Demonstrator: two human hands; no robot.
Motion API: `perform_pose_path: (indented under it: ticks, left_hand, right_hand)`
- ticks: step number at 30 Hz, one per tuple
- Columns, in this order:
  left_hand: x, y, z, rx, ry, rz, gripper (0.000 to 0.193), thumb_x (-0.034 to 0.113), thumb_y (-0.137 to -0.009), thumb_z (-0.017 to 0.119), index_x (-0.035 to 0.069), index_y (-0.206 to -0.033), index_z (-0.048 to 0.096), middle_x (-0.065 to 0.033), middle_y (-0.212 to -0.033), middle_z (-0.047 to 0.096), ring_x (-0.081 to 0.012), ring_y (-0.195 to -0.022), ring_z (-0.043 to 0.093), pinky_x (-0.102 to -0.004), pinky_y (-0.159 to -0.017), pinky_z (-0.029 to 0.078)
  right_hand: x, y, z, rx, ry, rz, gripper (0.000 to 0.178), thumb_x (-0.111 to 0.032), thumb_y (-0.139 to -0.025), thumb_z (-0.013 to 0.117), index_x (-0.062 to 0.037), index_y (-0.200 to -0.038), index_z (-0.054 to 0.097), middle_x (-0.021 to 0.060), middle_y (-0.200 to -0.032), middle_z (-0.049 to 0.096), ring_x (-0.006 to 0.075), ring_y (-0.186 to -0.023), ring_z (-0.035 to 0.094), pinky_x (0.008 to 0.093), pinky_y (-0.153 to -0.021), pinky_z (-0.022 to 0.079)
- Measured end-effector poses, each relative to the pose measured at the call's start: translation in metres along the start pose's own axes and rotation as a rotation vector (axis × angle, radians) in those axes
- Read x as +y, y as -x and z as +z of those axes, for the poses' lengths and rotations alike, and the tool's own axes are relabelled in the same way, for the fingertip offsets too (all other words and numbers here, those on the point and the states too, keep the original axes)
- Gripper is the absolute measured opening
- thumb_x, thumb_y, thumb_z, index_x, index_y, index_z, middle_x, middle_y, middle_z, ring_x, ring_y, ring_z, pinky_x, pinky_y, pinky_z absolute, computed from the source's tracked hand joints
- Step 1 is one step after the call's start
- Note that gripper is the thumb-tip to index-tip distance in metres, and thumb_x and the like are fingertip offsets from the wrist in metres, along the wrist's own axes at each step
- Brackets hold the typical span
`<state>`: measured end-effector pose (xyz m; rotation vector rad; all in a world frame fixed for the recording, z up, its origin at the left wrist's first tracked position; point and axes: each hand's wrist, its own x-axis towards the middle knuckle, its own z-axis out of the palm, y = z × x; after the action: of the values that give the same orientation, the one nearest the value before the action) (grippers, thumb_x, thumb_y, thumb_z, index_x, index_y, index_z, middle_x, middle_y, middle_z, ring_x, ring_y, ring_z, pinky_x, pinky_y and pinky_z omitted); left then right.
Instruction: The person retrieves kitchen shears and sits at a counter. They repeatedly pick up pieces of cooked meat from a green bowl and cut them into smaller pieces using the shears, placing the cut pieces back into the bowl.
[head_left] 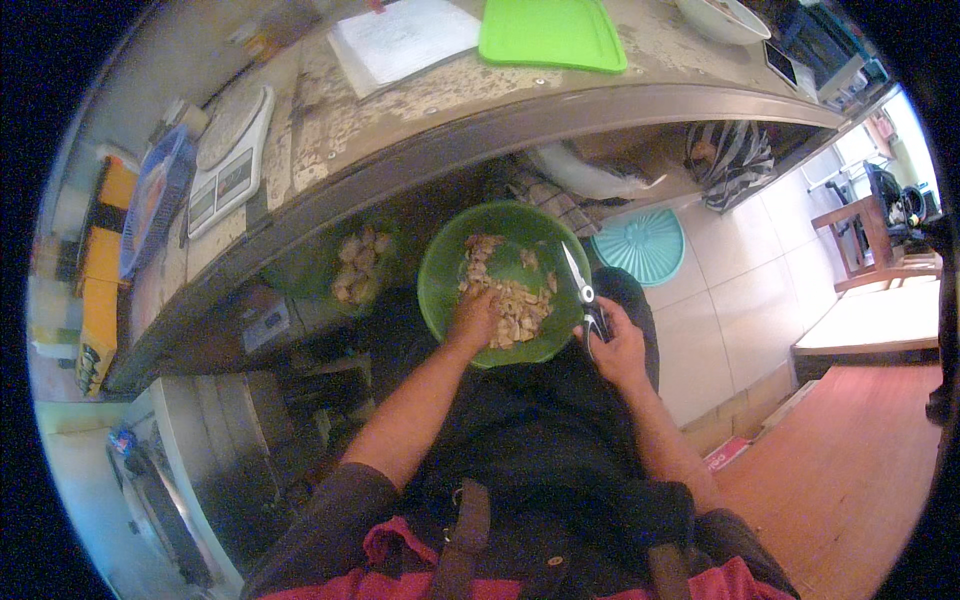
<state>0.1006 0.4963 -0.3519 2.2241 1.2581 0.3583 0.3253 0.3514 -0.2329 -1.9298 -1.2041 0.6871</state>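
A green bowl (436, 318) sits at my lap, with many small pale-brown chopped pieces (520, 312), perhaps meat or mushroom, spread over its bottom. My left hand (477, 318) reaches into the bowl, its fingers curled down among the pieces. The fingertips blend with the food, so what they grip is hidden. At the bowl's right rim, my right hand (618, 345) is closed around the dark handles of a pair of scissors (582, 285). Their blades point up and away over the bowl's right side and look closed together.
Ahead runs a worn counter (420, 110) bearing a bright green tray (550, 35), white paper (405, 40) and a kitchen scale (228, 180). Under it, a green container holds pale lumps (362, 265). A turquoise lid (640, 248) lies right of the bowl; a wooden bench (840, 470) stands at right.
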Motion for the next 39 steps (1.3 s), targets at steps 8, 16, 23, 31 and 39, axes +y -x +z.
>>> perform_pose_path:
  ticks: [8, 16, 23, 31, 39]
  left_hand:
    - [0.015, -0.003, 0.005, -0.130, -0.452, 0.302, 0.024, 0.013, -0.082, 0.053, 0.010, -0.103, 0.067, -0.0097, -0.112, 0.063, -0.0335, -0.109, 0.055, -0.0451, -0.094, 0.043]
    - [-0.010, -0.006, -0.034, -0.059, 0.792, -0.409, 0.017, 0.012, -0.093, 0.055, 0.006, -0.107, 0.063, -0.0086, -0.098, 0.067, -0.0225, -0.086, 0.064, -0.0344, -0.075, 0.052]
    - [0.005, 0.009, -0.069, -0.169, 1.396, -0.581, 0.034, 0.006, -0.096, 0.050, 0.003, -0.130, 0.047, -0.0147, -0.118, 0.061, -0.0246, -0.102, 0.063, -0.0338, -0.086, 0.053]
    - [0.037, 0.017, -0.094, -0.185, 1.540, -0.483, 0.042, -0.002, -0.093, 0.050, 0.001, -0.135, 0.042, -0.0176, -0.123, 0.057, -0.0272, -0.111, 0.059, -0.0362, -0.091, 0.053]
    - [0.050, 0.025, -0.096, -0.079, 1.385, -0.444, 0.050, 0.000, -0.087, 0.061, 0.002, -0.134, 0.044, -0.0133, -0.111, 0.063, -0.0226, -0.099, 0.064, -0.0322, -0.086, 0.054]
  right_hand:
    - [-0.003, -0.001, -0.002, -0.011, 0.050, -0.024, 0.056, -0.021, -0.075, 0.079, -0.0057, -0.122, 0.055, 0.0104, -0.092, 0.069, 0.0142, -0.082, 0.065, 0.0289, -0.075, 0.051]
    - [-0.001, 0.000, -0.001, -0.024, 0.040, 0.014, 0.055, -0.020, -0.075, 0.079, -0.0075, -0.122, 0.055, 0.0107, -0.096, 0.070, 0.0173, -0.085, 0.067, 0.0307, -0.077, 0.051]
    - [-0.011, -0.001, -0.006, -0.053, 0.066, 0.025, 0.053, -0.023, -0.075, 0.078, -0.0097, -0.121, 0.056, 0.0121, -0.095, 0.069, 0.0222, -0.086, 0.068, 0.0326, -0.076, 0.051]
    - [-0.008, -0.001, -0.007, -0.061, 0.098, 0.024, 0.054, -0.025, -0.074, 0.079, -0.0099, -0.121, 0.056, 0.0120, -0.091, 0.069, 0.0226, -0.081, 0.068, 0.0334, -0.073, 0.052]
    - [0.004, -0.001, 0.000, -0.015, 0.080, -0.029, 0.053, -0.026, -0.075, 0.074, -0.0141, -0.122, 0.055, 0.0126, -0.082, 0.068, 0.0310, -0.071, 0.066, 0.0397, -0.065, 0.052]
